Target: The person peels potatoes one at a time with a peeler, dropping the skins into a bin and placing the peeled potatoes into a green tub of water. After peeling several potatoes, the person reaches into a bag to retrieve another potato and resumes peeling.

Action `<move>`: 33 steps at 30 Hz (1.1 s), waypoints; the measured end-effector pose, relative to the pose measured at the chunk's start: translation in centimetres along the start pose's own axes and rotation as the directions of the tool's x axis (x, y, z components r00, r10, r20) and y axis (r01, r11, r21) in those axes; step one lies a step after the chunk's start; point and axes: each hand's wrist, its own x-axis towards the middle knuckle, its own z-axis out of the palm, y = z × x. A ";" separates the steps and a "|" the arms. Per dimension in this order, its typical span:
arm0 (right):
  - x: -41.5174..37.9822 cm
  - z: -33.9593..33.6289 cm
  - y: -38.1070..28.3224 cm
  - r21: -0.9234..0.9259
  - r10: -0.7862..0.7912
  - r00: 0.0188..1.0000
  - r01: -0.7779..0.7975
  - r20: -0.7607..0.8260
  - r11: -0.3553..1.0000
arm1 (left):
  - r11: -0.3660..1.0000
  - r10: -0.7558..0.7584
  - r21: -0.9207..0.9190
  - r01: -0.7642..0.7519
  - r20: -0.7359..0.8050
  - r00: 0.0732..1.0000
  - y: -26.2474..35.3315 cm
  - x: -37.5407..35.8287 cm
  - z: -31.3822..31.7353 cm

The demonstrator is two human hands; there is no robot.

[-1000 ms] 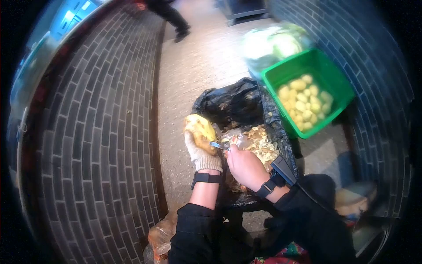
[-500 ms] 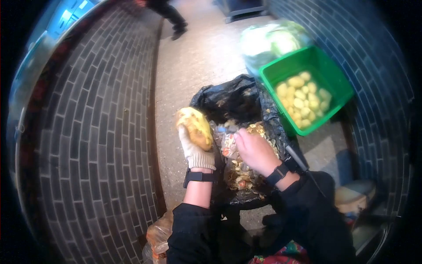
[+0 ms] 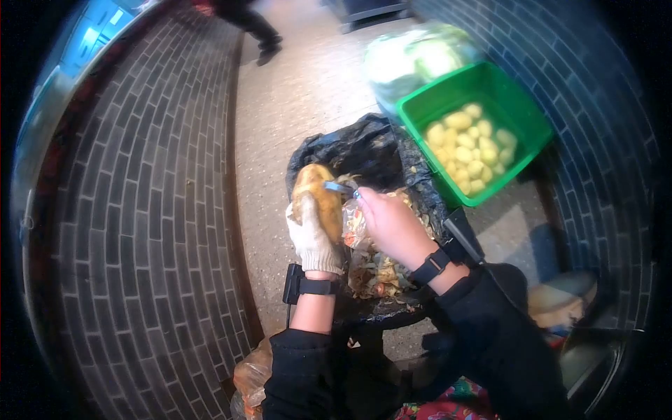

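My left hand [image 3: 312,241], in a white knitted glove, is wrapped round a large potato [image 3: 313,180], holding it upright. Its skin is yellow-brown. In my bare right hand [image 3: 394,225] is a peeler [image 3: 339,187], pinched by the handle, with its blade right at the potato's upper right side. Both hands are over a container lined with a black bin bag [image 3: 315,150]. Peelings and scraps [image 3: 381,276] lie inside it, along with a crumpled piece of clear plastic [image 3: 355,224].
To the right stands a green tub [image 3: 528,136] with several peeled potatoes [image 3: 465,150]. Behind it lies a clear bag of cabbages [image 3: 420,59]. A brick wall [image 3: 150,210] runs along the left. A person's leg [image 3: 255,28] shows farther off. A plastic bag [image 3: 253,371] sits lower left.
The peeler has come up and left from over the scraps to the potato. My left hand has turned the potato more upright. The whole view has shifted slightly.
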 end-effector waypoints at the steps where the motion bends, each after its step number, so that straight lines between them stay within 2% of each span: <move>1: -0.2 0.3 -0.1 -0.010 0.009 1.000 -0.009 0.026 1.000 | 0.998 -0.057 -0.042 0.055 -0.053 0.997 0.2 0.0 0.0; 5: -1.2 1.3 -0.4 -0.016 0.027 0.995 -0.025 0.091 1.000 | 1.000 0.008 -0.010 -0.009 -0.088 0.996 -0.3 0.9 -0.6; 7: -3.1 2.8 0.0 -0.024 -0.031 0.992 0.035 0.121 0.999 | 0.994 0.048 -0.088 -0.068 -0.211 0.976 0.8 1.2 -0.3; 8: -4.1 3.6 -0.5 0.000 -0.011 0.969 0.011 0.246 1.000 | 1.000 -0.011 -0.012 0.010 -0.117 0.993 2.2 1.3 -0.9; 9: -4.7 4.1 -0.8 0.020 0.005 0.929 -0.013 0.370 1.000 | 1.000 -0.010 -0.013 0.008 -0.120 0.993 2.5 1.7 -1.3; 10: -4.6 4.1 -1.0 0.020 0.000 0.928 -0.008 0.373 1.000 | 0.990 -0.073 -0.130 0.055 -0.135 0.988 2.7 2.1 -1.6; 11: -4.5 3.9 -1.4 0.023 0.011 0.941 -0.020 0.339 1.000 | 0.964 -0.135 -0.247 0.097 -0.142 0.981 2.9 2.4 -1.6; 13: -3.8 3.2 -1.9 -0.022 0.053 0.943 -0.048 0.329 0.999 | 0.953 -0.122 -0.295 0.070 -0.162 0.979 3.7 2.2 -1.1; 15: -3.0 2.2 -1.3 -0.065 -0.026 0.958 0.047 0.285 0.997 | 0.906 -0.217 -0.388 0.169 -0.083 0.973 4.5 1.4 -0.9; 16: -2.8 1.9 -1.0 -0.056 -0.046 0.976 0.059 0.212 0.997 | 0.877 -0.270 -0.423 0.228 -0.042 0.962 4.6 1.4 -1.1; 17: -2.4 1.4 -0.9 -0.054 -0.057 0.976 0.069 0.208 0.996 | 0.879 -0.259 -0.425 0.218 -0.042 0.965 4.1 1.7 -1.6; 19: -1.6 0.3 -0.8 -0.126 -0.080 0.982 0.102 0.172 0.987 | 0.869 -0.216 -0.427 0.248 0.123 0.969 3.3 2.1 -2.2; 21: -0.9 0.0 -0.1 -0.115 -0.118 0.981 0.136 0.154 0.984 | 0.859 -0.225 -0.435 0.269 0.151 0.963 3.0 2.1 -2.5; 23: -0.2 -0.9 -0.4 -0.044 -0.021 0.992 0.026 0.123 0.999 | 0.865 -0.215 -0.418 0.277 0.188 0.958 3.1 1.8 -2.6; 25: 0.6 -1.7 -0.7 -0.023 -0.016 0.992 0.019 0.123 1.000 | 0.842 -0.229 -0.446 0.304 0.214 0.950 3.4 1.8 -2.5; 27: 0.7 -2.0 -0.4 0.102 0.074 0.997 -0.071 -0.022 0.992 | 0.852 -0.238 -0.384 0.357 0.325 0.916 3.5 1.2 -2.5; 28: 0.8 -2.3 -0.3 0.101 0.079 0.997 -0.076 -0.023 0.992 | 0.845 -0.230 -0.384 0.371 0.365 0.902 3.8 1.1 -2.2; 31: 1.3 -3.2 0.1 0.160 -0.026 0.999 0.030 -0.023 0.987 | 0.866 -0.234 -0.329 0.376 0.397 0.887 4.2 0.4 -1.5; 32: 1.4 -3.2 0.7 0.172 -0.053 0.998 0.055 -0.017 0.983 | 0.814 -0.265 -0.364 0.453 0.462 0.846 4.4 0.1 -1.5; 33: 1.4 -3.3 0.7 0.174 -0.049 0.999 0.051 -0.017 0.983 | 0.813 -0.269 -0.361 0.456 0.462 0.845 4.1 0.0 -1.6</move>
